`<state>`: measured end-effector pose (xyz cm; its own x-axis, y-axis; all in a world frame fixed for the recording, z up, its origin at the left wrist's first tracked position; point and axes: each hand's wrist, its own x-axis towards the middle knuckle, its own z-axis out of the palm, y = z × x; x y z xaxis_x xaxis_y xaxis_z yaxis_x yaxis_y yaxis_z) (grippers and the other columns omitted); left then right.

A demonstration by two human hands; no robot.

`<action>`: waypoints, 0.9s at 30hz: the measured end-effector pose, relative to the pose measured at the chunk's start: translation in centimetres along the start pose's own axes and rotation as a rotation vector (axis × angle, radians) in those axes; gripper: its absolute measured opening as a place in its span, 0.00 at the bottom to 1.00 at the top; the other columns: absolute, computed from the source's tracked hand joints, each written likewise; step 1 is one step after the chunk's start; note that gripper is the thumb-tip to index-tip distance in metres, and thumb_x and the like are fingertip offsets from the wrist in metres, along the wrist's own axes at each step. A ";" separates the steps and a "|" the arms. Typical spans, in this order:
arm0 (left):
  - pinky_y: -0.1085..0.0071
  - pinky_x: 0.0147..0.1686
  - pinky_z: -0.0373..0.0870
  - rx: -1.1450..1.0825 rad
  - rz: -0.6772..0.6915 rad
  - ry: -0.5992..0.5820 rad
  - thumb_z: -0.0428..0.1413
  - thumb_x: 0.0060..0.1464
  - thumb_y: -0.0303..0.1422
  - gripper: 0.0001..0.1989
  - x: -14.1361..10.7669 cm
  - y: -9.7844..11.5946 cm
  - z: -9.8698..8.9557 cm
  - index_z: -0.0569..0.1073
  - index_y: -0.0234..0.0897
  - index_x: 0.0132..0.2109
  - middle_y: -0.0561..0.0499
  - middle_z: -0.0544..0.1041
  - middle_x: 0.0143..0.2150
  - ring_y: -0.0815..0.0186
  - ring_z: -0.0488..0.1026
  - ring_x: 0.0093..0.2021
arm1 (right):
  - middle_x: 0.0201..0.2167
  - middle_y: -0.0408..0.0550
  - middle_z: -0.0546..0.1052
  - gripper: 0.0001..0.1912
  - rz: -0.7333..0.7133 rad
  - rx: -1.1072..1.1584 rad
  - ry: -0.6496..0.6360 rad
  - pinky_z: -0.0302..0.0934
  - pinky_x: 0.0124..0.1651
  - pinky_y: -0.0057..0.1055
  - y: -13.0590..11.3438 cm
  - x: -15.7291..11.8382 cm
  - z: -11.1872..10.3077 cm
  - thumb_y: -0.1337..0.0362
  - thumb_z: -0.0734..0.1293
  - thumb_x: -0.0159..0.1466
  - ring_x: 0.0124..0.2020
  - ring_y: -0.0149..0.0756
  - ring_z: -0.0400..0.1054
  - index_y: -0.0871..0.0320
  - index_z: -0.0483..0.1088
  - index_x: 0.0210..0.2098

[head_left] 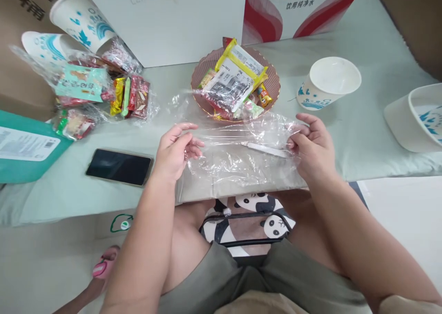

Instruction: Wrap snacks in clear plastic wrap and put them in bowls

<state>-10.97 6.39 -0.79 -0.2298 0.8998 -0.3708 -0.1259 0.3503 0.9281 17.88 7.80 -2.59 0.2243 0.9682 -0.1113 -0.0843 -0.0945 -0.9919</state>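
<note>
A clear plastic bag (224,164) is spread between my two hands over the table's front edge, with taut creases running across its upper part. My left hand (174,153) has its fingers curled at the bag's left side. On the right, thumb and fingers of my right hand (312,148) pinch the bag's other side. A narrow white strip (267,149) lies along the plastic near my right fingers; whether it is inside the bag I cannot tell. Just beyond the bag stands a pink ribbed bowl (274,70) holding several wrapped snacks (238,77).
Left of my hands lies a phone (119,166); behind it are bagged snacks (83,84) and paper cups (81,21). A white paper cup (328,84) and a white tub (410,116) stand right. Boxes (189,19) line the back. Someone's foot (103,265) shows lower left.
</note>
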 end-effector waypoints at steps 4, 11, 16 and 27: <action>0.80 0.19 0.68 -0.025 0.060 -0.018 0.58 0.51 0.30 0.06 0.3 -0.3 -0.3 0.74 0.39 0.39 0.54 0.80 0.25 0.71 0.75 0.19 | 0.26 0.37 0.70 0.11 0.095 -0.072 -0.034 0.53 0.21 0.23 -0.1 0.1 -0.3 0.70 0.68 0.55 0.19 0.23 0.59 0.54 0.67 0.37; 0.79 0.19 0.69 -0.023 0.061 -0.064 0.58 0.47 0.28 0.03 0.0 -0.2 -0.4 0.74 0.37 0.33 0.53 0.80 0.25 0.72 0.74 0.18 | 0.37 0.43 0.75 0.28 -0.058 -0.235 -0.177 0.66 0.30 0.29 0.3 0.0 -0.9 0.64 0.74 0.58 0.28 0.30 0.68 0.50 0.64 0.55; 0.78 0.18 0.67 0.012 0.027 -0.074 0.59 0.47 0.29 0.02 0.0 -0.2 -0.4 0.75 0.36 0.32 0.51 0.80 0.25 0.70 0.74 0.18 | 0.34 0.44 0.75 0.08 -0.257 -0.416 -0.090 0.64 0.32 0.30 1.0 0.4 -1.0 0.58 0.70 0.65 0.29 0.30 0.67 0.54 0.71 0.40; 0.77 0.23 0.69 -0.065 -0.078 -0.016 0.55 0.46 0.26 0.04 0.2 0.5 -0.2 0.74 0.35 0.32 0.50 0.80 0.27 0.67 0.78 0.25 | 0.40 0.50 0.78 0.09 -0.452 -0.193 -0.184 0.68 0.50 0.43 0.4 -0.1 -2.0 0.54 0.70 0.63 0.50 0.46 0.74 0.52 0.73 0.31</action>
<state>-11.31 6.66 -0.43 -0.2020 0.8745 -0.4410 -0.2050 0.4025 0.8922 19.71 7.16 -3.09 0.0212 0.9452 0.3259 0.1661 0.3181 -0.9334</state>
